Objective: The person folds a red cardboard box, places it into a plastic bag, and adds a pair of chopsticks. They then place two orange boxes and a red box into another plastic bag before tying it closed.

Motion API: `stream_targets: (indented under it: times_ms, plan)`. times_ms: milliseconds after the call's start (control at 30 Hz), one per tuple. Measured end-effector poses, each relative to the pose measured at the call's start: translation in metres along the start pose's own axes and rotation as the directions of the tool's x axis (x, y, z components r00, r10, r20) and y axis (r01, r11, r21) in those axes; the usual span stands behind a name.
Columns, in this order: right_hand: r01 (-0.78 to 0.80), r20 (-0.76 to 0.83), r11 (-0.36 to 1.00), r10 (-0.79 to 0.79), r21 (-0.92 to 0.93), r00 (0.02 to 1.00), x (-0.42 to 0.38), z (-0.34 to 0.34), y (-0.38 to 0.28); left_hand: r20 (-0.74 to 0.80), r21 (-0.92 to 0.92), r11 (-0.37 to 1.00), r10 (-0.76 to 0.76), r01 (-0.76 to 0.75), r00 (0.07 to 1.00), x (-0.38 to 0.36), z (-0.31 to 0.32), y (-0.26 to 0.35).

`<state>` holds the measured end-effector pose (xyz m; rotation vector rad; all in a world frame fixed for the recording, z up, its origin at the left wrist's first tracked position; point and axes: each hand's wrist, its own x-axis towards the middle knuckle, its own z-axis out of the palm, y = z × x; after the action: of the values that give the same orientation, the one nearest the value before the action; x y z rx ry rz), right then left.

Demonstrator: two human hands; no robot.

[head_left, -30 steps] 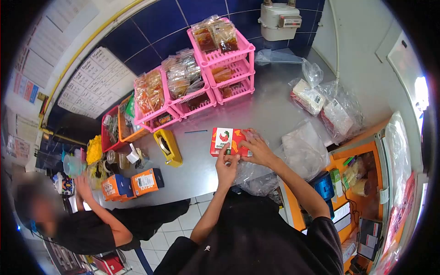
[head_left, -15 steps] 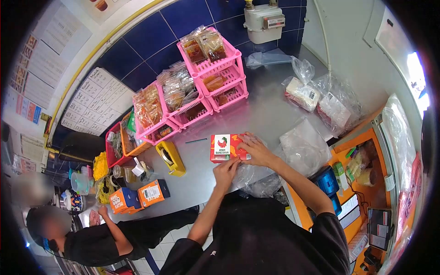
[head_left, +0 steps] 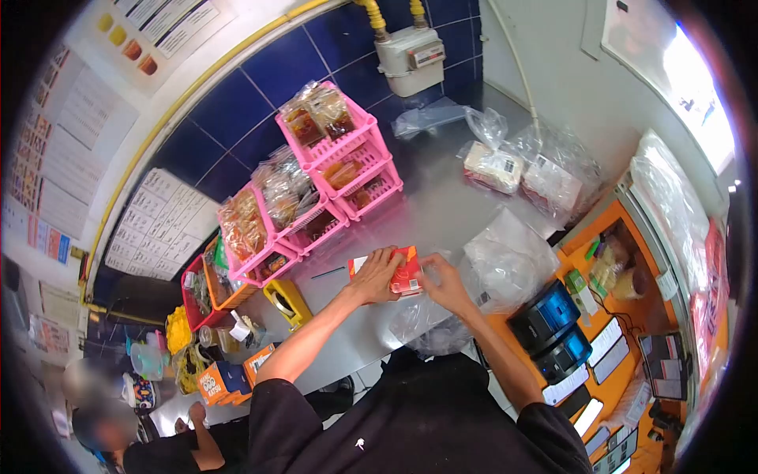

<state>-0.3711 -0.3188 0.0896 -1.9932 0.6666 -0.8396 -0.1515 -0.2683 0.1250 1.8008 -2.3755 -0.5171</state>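
Note:
A red food box [head_left: 406,272] with orange spots lies on the steel counter in front of me. My left hand [head_left: 374,276] rests across its top with the fingers stretched out, covering most of the printed label. At the box's right end is my right hand [head_left: 444,283], its fingers curled in against that edge. Whether those fingertips pinch part of the box is too small to tell. Crumpled clear plastic bags [head_left: 430,324] lie beside and below the right hand.
Pink stacked baskets [head_left: 332,158] of sauce packets stand at the back, with a yellow tape dispenser [head_left: 287,304] in front. Wrapped packs [head_left: 493,167] sit at the back right. Orange boxes [head_left: 223,381] are at the left, near a co-worker [head_left: 170,454]. Card terminals [head_left: 545,320] stand on the right.
My left hand has moved from the box's front edge onto its top, over the label. My right hand has shifted from the top to the right end. The camera view has turned slightly.

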Motion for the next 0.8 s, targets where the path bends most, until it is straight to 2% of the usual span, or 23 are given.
stream_targets:
  times_ms: [33, 67, 100, 167, 200, 267, 300, 367, 467, 500, 567, 600, 633, 667, 700, 733, 767, 800]
  plan:
    - [-0.177, -0.055, 0.933, 0.204, 0.313, 0.977, -0.015, -0.007, 0.003, 0.004, 0.039, 0.999, -0.013, 0.013, 1.0, -0.002, -0.003, 0.008]
    - [-0.296, -0.046, 0.746, 0.4, 0.596, 0.915, -0.024, -0.013, 0.008, 0.0, 0.078, 0.997, -0.028, 0.028, 1.0, -0.003, -0.004, 0.013]
    - [-0.301, -0.05, 0.752, 0.404, 0.586, 0.913, -0.027, -0.027, -0.004, -0.004, 0.068, 0.997, -0.02, 0.021, 1.0, -0.005, -0.002, 0.014]
    - [-0.413, 0.006, 0.605, 0.559, 0.681, 0.829, -0.04, -0.055, -0.044, -0.081, 0.058, 0.998, -0.016, 0.021, 0.997, -0.014, 0.005, 0.015]
    - [-0.424, 0.004, 0.603, 0.572, 0.676, 0.82, -0.042, -0.054, -0.045, -0.06, 0.057, 0.998, -0.036, 0.04, 0.998, -0.012, 0.003, 0.014]
    - [-0.415, -0.079, 0.72, 0.543, 0.557, 0.836, -0.032, -0.057, -0.045, -0.061, 0.003, 0.997, -0.074, 0.074, 0.995, -0.009, -0.004, 0.012]
    - [-0.418, -0.082, 0.729, 0.541, 0.542, 0.837, -0.029, -0.06, -0.046, -0.075, -0.035, 0.993, -0.117, 0.115, 0.99, -0.009, -0.009, 0.012]
    - [-0.464, 0.013, 0.757, 0.517, 0.459, 0.856, -0.018, -0.063, -0.049, -0.113, -0.068, 0.993, -0.103, 0.096, 0.988, -0.018, -0.026, 0.022]
    - [-0.421, 0.036, 0.802, 0.45, 0.424, 0.892, -0.004, -0.062, -0.072, -0.216, -0.32, 0.944, 0.007, -0.077, 0.976, -0.045, -0.049, 0.049]
    - [-0.417, 0.04, 0.808, 0.442, 0.416, 0.896, 0.001, -0.062, -0.086, -0.228, -0.32, 0.944, 0.002, -0.077, 0.974, -0.054, -0.055, 0.062]
    - [-0.38, 0.102, 0.886, 0.366, 0.267, 0.925, 0.008, -0.062, -0.124, -0.072, -0.511, 0.849, 0.109, -0.131, 0.991, -0.072, -0.061, 0.087]
    - [-0.259, 0.054, 0.949, 0.254, 0.18, 0.966, 0.007, -0.057, -0.145, -0.088, -0.513, 0.849, 0.096, -0.128, 0.991, -0.078, -0.054, 0.091]
    - [-0.152, 0.052, 0.961, 0.144, 0.229, 0.988, -0.001, -0.051, -0.163, 0.142, -0.663, 0.747, 0.061, 0.049, 0.988, -0.085, -0.045, 0.094]
    - [-0.087, 0.121, 0.99, 0.074, 0.109, 0.99, -0.01, -0.045, -0.175, 0.365, -0.749, 0.615, 0.072, 0.247, 0.928, -0.09, -0.035, 0.096]
    - [0.015, 0.219, 0.998, -0.03, 0.068, 0.975, -0.023, -0.043, -0.19, 0.353, -0.753, 0.611, 0.058, 0.246, 0.934, -0.094, -0.017, 0.094]
    - [-0.002, 0.399, 0.997, -0.03, 0.078, 0.917, -0.041, -0.043, -0.206, 0.149, -0.846, 0.528, 0.11, 0.069, 0.983, -0.097, 0.006, 0.088]
    - [0.05, 0.491, 0.978, -0.146, 0.203, 0.859, -0.052, -0.048, -0.228, -0.063, -0.892, 0.436, 0.138, -0.118, 0.988, -0.103, 0.02, 0.087]
    - [0.049, 0.631, 0.983, -0.152, 0.178, 0.761, -0.068, -0.049, -0.234, 0.103, -0.967, 0.228, -0.045, 0.11, 0.994, -0.115, 0.009, 0.102]
